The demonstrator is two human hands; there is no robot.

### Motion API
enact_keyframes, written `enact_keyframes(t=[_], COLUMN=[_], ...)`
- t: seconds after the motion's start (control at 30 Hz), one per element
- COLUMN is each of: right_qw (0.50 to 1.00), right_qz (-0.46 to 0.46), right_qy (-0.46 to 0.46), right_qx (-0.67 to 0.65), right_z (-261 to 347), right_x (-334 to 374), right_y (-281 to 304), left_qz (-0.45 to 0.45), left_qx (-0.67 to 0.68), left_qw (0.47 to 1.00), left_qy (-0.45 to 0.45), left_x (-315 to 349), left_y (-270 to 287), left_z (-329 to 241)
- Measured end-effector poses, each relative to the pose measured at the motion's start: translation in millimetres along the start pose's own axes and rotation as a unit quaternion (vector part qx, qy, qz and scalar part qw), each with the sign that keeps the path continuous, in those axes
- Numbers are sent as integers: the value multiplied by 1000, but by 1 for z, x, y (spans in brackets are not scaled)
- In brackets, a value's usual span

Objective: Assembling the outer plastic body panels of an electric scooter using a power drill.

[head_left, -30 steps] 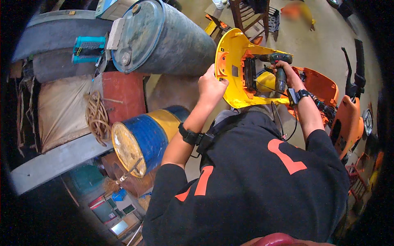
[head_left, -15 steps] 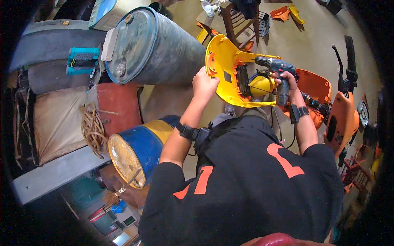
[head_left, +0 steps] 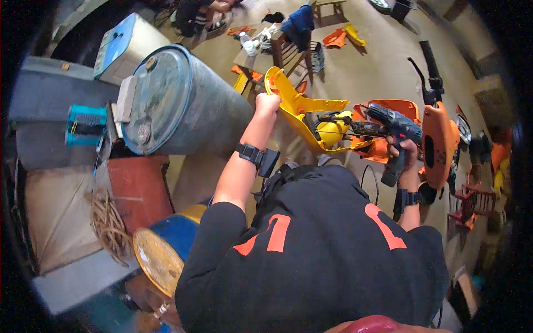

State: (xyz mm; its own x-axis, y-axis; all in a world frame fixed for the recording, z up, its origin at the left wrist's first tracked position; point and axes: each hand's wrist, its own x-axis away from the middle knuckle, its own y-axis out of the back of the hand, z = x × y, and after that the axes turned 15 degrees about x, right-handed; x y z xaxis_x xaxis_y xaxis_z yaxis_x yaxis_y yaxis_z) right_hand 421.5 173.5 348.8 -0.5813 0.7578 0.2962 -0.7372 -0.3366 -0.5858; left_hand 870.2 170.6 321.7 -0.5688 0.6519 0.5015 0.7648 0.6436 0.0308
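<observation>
A curved yellow plastic body panel [head_left: 297, 125] stands tilted in front of me, its far upper edge gripped by my left hand [head_left: 268, 104]. My right hand [head_left: 405, 151] is wrapped round the handle of a dark cordless drill [head_left: 395, 121], which points left and is held apart from the panel. Between the panel's arms sits a smaller yellow piece [head_left: 334, 132] with a cable across it. Behind the drill are an orange body panel [head_left: 410, 107] and dark mechanical parts [head_left: 369, 129]. An orange fairing [head_left: 438, 147] rises at the right, below a black handlebar with a lever [head_left: 435, 83].
A large blue-grey drum [head_left: 202, 105] lies at the left, with a blue and yellow drum [head_left: 166, 247] nearer. Rope [head_left: 108, 222] hangs beside a red surface [head_left: 139, 186]. A wooden chair [head_left: 291, 55] stands ahead; orange and yellow pieces [head_left: 336, 38] lie on the floor beyond. A small red chair [head_left: 472, 204] is at right.
My right hand has drawn the drill rightward, away from the yellow panel. The panel has tipped so its inside shows less. My left hand keeps its hold, and the whole view has shifted.
</observation>
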Motion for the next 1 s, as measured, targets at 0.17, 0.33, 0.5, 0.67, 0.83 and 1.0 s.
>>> enact_keyframes(t=[0.17,0.33,0.5,0.67,0.83,1.0], right_qw=[995,991,980,972,969,972], right_qz=[-90,-101,-149,-180,-192,-174], right_qy=[40,85,118,124,150,140], right_qx=[-11,-16,-61,-83,-47,-74], right_z=[-6,-14,-46,-67,-72,-78], right_x=[62,98,141,169,173,174], right_y=[-17,-58,-81,-103,-131,-123], left_qz=[-8,52,99,88,87,87], left_qx=[-5,14,-2,-97,-44,7], left_qw=[1000,999,994,990,995,996], left_qy=[-19,-2,47,49,-8,12], left_x=[-70,-118,-82,-105,-127,-126], left_y=[-10,1,-33,-31,-34,-29], left_z=[26,40,2,8,41,47])
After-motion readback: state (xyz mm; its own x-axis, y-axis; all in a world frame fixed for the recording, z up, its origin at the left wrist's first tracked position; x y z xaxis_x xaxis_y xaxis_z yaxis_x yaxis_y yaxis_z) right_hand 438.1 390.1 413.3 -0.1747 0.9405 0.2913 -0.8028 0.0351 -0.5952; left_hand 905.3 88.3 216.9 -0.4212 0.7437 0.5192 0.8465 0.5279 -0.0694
